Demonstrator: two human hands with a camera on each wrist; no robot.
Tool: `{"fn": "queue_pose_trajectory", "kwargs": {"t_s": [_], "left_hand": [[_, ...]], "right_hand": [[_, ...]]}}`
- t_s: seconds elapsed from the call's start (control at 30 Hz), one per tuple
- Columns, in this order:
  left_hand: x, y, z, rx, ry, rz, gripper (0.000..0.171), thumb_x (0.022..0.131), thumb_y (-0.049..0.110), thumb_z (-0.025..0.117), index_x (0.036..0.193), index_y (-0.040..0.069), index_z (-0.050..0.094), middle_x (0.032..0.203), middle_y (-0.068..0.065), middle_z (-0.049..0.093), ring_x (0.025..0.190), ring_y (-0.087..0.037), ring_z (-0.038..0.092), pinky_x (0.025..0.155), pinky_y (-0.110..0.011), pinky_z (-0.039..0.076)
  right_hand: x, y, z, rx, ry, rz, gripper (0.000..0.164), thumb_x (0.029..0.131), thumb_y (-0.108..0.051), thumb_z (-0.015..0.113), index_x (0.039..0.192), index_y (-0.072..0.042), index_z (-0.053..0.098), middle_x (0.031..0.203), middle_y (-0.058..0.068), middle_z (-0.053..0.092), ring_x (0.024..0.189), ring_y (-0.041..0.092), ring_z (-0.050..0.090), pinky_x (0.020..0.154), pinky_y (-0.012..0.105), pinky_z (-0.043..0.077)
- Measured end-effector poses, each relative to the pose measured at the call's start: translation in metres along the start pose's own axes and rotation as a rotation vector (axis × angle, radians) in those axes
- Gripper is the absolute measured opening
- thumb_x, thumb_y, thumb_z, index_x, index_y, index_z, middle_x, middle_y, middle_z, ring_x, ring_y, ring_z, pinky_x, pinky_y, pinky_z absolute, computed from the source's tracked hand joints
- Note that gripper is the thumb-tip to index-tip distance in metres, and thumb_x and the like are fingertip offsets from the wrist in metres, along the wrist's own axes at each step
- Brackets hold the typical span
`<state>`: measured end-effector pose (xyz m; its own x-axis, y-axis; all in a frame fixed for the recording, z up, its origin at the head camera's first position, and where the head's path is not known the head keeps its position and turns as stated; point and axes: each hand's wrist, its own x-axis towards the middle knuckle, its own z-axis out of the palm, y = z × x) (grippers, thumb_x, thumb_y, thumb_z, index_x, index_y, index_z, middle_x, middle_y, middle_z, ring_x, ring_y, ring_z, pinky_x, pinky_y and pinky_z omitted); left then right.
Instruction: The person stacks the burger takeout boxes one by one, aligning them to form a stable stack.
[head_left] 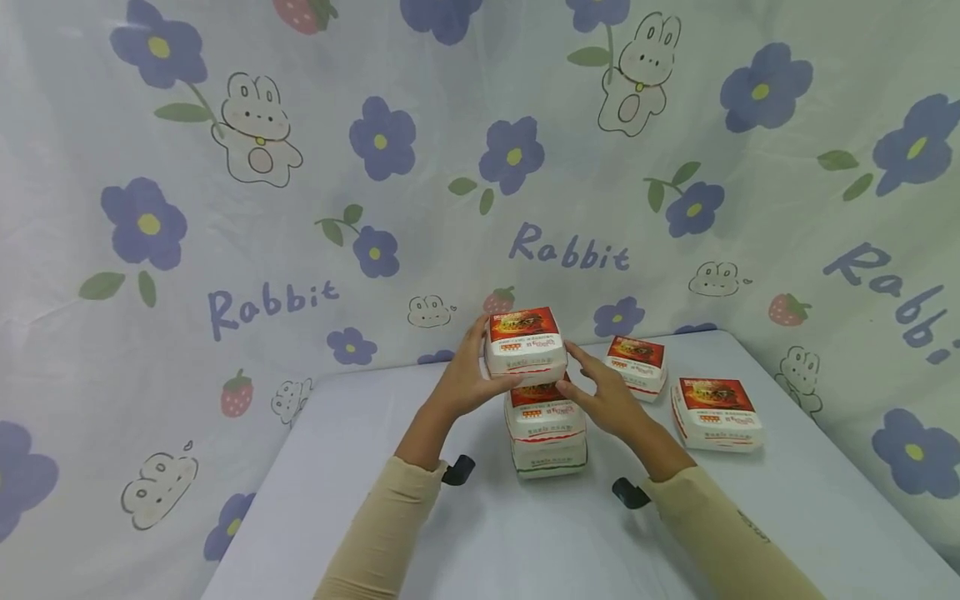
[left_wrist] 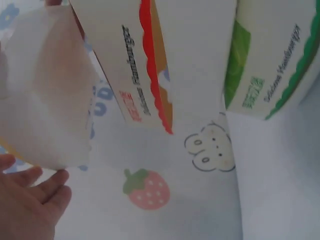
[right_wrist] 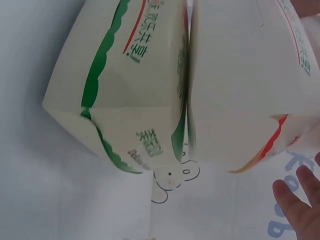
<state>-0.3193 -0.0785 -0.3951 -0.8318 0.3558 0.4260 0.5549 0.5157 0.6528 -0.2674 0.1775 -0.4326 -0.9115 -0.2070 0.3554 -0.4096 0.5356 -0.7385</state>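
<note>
Both hands hold a hamburger box (head_left: 527, 346), white with a red burger picture on its lid, just above a stack of two more. My left hand (head_left: 462, 377) grips its left side, thumb at the front. On its right side my right hand (head_left: 607, 398) has fingers and thumb spread around the corner. Beneath are a red-edged box (head_left: 547, 423) and, at the bottom, a green-edged box (head_left: 551, 461). In the left wrist view the fingers (left_wrist: 50, 187) touch the held box (left_wrist: 47, 95). The right wrist view shows right fingertips (right_wrist: 286, 192) beside it.
Two similar hamburger boxes stand on the white table (head_left: 337, 467) to the right: one farther back (head_left: 636, 367), one nearer (head_left: 717, 414). A curtain (head_left: 420, 200) printed with flowers and rabbits hangs behind the table.
</note>
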Motion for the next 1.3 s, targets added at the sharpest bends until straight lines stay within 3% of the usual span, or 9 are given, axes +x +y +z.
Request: {"fn": "queue_pose_trajectory", "kwargs": {"t_s": [0.27,0.47,0.67,0.87,1.1,1.3], "left_hand": [[-0.0015,0.0030,0.0079,-0.052,0.025,0.017,0.111,0.069,0.060,0.080,0.155,0.033,0.016,0.149,0.000,0.035,0.135,-0.024,0.037,0.102,-0.057,0.038],[-0.0024,0.0010,0.0084,-0.056,0.015,0.067,0.106,0.073,0.056,0.079,0.155,0.025,0.021,0.151,0.003,0.035,0.137,-0.022,0.036,0.105,-0.056,0.036],[-0.0015,0.0001,0.0104,-0.073,0.008,0.088,0.102,0.076,0.052,0.077,0.155,0.022,0.021,0.153,0.007,0.032,0.138,-0.017,0.034,0.107,-0.043,0.037],[-0.0019,0.0021,0.0110,-0.074,-0.012,0.084,0.103,0.074,0.054,0.078,0.155,0.026,0.020,0.155,0.008,0.027,0.141,-0.019,0.030,0.104,-0.045,0.041],[-0.0046,0.0004,0.0094,-0.141,-0.090,0.139,0.109,0.075,0.052,0.078,0.158,0.022,0.012,0.159,0.010,0.017,0.144,-0.014,0.021,0.107,-0.042,0.037],[-0.0085,-0.0004,0.0063,-0.200,-0.109,0.126,0.101,0.080,0.045,0.077,0.157,0.027,0.013,0.158,0.002,0.025,0.142,-0.017,0.027,0.109,-0.038,0.034]], "right_hand": [[0.0002,0.0012,0.0018,0.085,0.066,-0.050,0.076,0.094,-0.047,0.061,0.156,-0.026,0.023,0.155,0.008,0.032,0.139,0.030,0.034,0.103,0.048,0.041],[0.0004,0.0037,0.0022,0.128,0.083,-0.067,0.078,0.092,-0.046,0.062,0.156,-0.021,0.024,0.152,0.013,0.037,0.134,0.034,0.041,0.101,0.050,0.043],[0.0003,0.0053,0.0015,0.141,0.105,-0.062,0.077,0.092,-0.047,0.063,0.154,-0.020,0.028,0.149,0.014,0.042,0.126,0.035,0.050,0.097,0.048,0.047],[-0.0005,0.0044,-0.0007,0.162,0.118,-0.062,0.084,0.090,-0.046,0.066,0.155,-0.018,0.023,0.151,0.012,0.038,0.125,0.034,0.052,0.097,0.046,0.046],[-0.0012,0.0061,-0.0025,0.160,0.141,-0.069,0.081,0.090,-0.045,0.067,0.155,-0.020,0.026,0.149,0.012,0.042,0.128,0.031,0.050,0.098,0.042,0.046],[-0.0021,0.0067,-0.0038,0.131,0.125,-0.077,0.079,0.092,-0.043,0.065,0.156,-0.024,0.024,0.154,0.009,0.035,0.129,0.034,0.047,0.098,0.047,0.046]]}}
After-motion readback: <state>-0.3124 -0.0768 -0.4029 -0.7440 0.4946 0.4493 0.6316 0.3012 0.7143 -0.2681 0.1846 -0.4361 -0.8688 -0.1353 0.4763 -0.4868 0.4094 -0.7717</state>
